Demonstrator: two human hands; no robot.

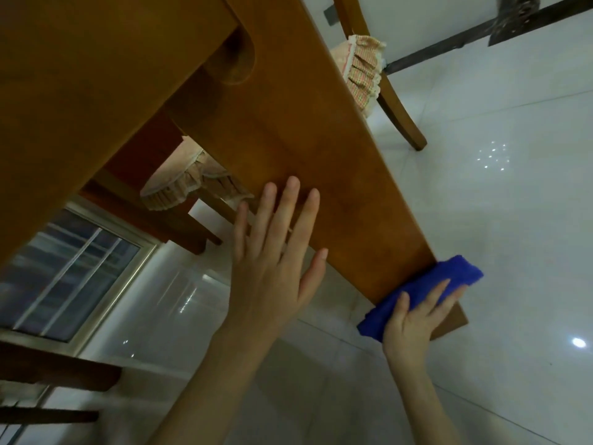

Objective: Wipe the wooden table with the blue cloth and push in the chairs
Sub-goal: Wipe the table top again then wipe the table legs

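Note:
The view is tilted steeply. A broad wooden leg panel of the table (305, 149) runs from the top centre down to the lower right, where it meets the floor. My left hand (272, 261) lies flat and open against the panel's lower part, fingers spread. My right hand (414, 319) presses the folded blue cloth (426, 297) onto the foot of the panel. One chair with a frilled checked seat cover (365, 75) stands beyond the panel at the upper right. Another cushioned chair (189, 184) sits under the table to the left.
Glossy white floor tiles (481, 203) fill the right and bottom of the view. A window with a pale frame (73, 268) shows at the left. Dark wooden rails (54, 374) cross the lower left corner. A dark skirting strip (475, 40) runs along the far wall.

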